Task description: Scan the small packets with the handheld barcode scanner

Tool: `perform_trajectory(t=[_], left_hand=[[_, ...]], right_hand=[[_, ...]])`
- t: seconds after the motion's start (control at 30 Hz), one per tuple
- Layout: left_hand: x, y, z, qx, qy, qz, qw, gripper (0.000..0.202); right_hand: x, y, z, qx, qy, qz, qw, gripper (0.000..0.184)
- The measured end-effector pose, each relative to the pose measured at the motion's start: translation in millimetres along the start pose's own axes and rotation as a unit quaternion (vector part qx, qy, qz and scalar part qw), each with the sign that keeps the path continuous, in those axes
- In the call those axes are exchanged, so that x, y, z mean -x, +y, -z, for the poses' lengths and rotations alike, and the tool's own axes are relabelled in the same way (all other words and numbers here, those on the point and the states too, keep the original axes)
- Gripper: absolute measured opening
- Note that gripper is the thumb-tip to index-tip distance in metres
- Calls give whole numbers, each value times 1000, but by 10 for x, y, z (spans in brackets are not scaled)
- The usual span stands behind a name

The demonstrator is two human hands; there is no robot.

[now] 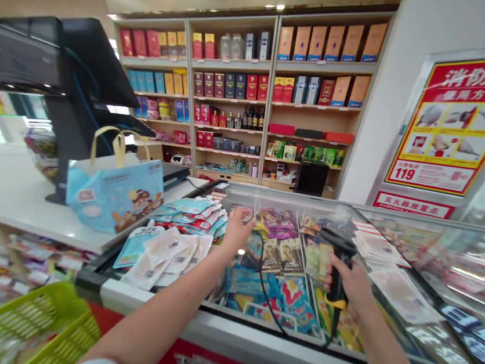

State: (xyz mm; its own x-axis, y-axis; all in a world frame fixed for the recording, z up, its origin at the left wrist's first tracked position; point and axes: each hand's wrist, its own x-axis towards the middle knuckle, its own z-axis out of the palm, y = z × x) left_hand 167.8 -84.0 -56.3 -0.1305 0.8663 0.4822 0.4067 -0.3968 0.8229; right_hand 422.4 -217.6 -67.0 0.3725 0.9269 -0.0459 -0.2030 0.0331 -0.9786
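My right hand [351,282] is wrapped round the handle of a black barcode scanner [339,254], held above the freezer's glass top. The scanner has a yellow band low on its grip, and a dark cable [267,290] hangs in a loop from it. My left hand [240,225] is raised over the glass with fingers slightly bent and apart, nothing visible in them. Beside it lies a heap of blue, white and red snack packets [197,215]. White flat packets [168,255] and a blue packet [136,246] lie nearer me.
The chest freezer [145,305] holds colourful ice-cream packs [291,255] under glass. More white packets [405,291] lie at right. A blue carrier bag [114,193] and a dark till screen [25,52] stand on the white counter [2,178]. A green basket [29,321] is at lower left.
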Motion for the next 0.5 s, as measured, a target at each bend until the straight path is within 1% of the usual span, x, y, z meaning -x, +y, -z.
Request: perform_trajectory(t=[0.07,0.13,0.2,0.27,0.3,0.37,0.43,0.5], left_hand=[[-47,-200,613,-100,16,-1,995,26],[-36,-354,1176,-222,3,16,975,28],[12,-470,1648,-332,-23,50,942,35],[75,-559,2002,-430,-54,88,897,43],[107,-597,2130,-469,-74,109,873,47],[158,-661,2291,-518,-110,141,836,51],[183,-709,2349,-529,-135,155,823,52],[178,-740,2348,-523,-142,154,826,50]], right_hand=[[-47,55,-254,13,-42,-2,999,39],[-73,101,-513,31,-80,1,996,37],[-79,120,-766,45,-110,6,993,35],[-76,108,-1001,58,-139,6,989,34],[-76,94,-1109,67,-154,5,986,34],[-87,62,-1304,86,-188,1,978,34],[-111,43,-1466,96,-215,0,972,34],[-140,52,-1586,89,-226,7,970,32]])
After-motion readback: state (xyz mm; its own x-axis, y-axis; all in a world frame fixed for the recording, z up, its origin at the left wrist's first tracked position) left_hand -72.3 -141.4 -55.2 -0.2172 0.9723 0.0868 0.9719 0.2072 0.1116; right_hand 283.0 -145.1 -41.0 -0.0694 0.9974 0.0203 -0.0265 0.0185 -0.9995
